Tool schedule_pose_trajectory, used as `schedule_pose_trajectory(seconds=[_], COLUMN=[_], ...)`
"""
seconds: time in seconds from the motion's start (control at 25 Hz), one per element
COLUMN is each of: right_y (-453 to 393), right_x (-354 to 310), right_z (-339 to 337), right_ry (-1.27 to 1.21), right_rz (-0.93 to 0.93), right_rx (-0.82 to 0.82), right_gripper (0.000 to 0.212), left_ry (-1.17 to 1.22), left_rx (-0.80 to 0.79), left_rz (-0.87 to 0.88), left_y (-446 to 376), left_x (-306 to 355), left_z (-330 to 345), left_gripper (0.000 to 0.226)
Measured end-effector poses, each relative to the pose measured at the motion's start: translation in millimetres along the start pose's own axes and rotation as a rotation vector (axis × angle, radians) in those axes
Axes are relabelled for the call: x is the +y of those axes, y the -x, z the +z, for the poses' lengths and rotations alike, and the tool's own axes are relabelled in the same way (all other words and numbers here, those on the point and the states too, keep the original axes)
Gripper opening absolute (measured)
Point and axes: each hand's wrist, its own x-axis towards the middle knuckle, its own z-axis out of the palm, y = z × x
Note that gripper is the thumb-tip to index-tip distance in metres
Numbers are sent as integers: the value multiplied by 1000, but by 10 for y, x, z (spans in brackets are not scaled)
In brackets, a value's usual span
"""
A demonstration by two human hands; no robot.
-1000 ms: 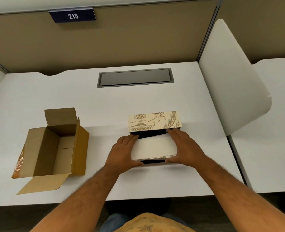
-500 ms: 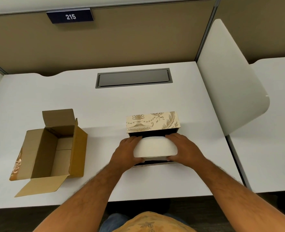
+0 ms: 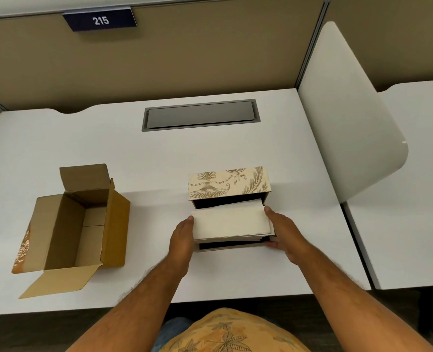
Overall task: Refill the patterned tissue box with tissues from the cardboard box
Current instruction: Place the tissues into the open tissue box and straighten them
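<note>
A white table [image 3: 159,153] held two boxes. The patterned tissue box [image 3: 229,182] sat near the middle of the table, close to the person. Its lid stood up at the back, cream with gold leaves and a vase drawn on it, and the inside of the box looked black. A stack of white tissues [image 3: 232,221] lay over the open box, partly inside it and still sticking up above the front edge. The left hand [image 3: 182,236] pressed flat against the left end of the stack, with its fingers [image 3: 188,221] straight and touching the tissues. The right hand [image 3: 284,231] was on the right end of the stack, with the thumb on top by the far corner and the other fingers curled around the right side of the tissues and the box. So both hands held the tissues between them. The cardboard box [image 3: 83,219] sat well apart on the left side of the table. It was open, its flaps were spread out, and it looked empty inside. A grey flap [image 3: 200,115] was set into the table farther back. A dark sign [image 3: 99,20] with the number 215 hung on the tan wall behind. A white divider [image 3: 345,118] stood at the right.
</note>
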Motion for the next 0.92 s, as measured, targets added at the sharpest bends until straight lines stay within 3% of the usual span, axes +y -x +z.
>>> schedule_pose_trajectory(seconds=[0.12, 0.52, 0.68, 0.92], right_y=[7, -75, -110, -112], right_x=[-36, 70, 47, 72], right_z=[15, 42, 38, 106], right_ry=[-32, 2, 184, 492], right_rz=[3, -138, -330, -369], right_rx=[-37, 21, 32, 63], right_gripper=[21, 28, 27, 56], left_ry=[32, 26, -33, -288], left_rx=[11, -18, -35, -12], left_rz=[-23, 29, 63, 192], left_y=[12, 82, 73, 109], left_x=[63, 75, 102, 174], left_z=[36, 131, 130, 202], left_gripper=[50, 42, 43, 47])
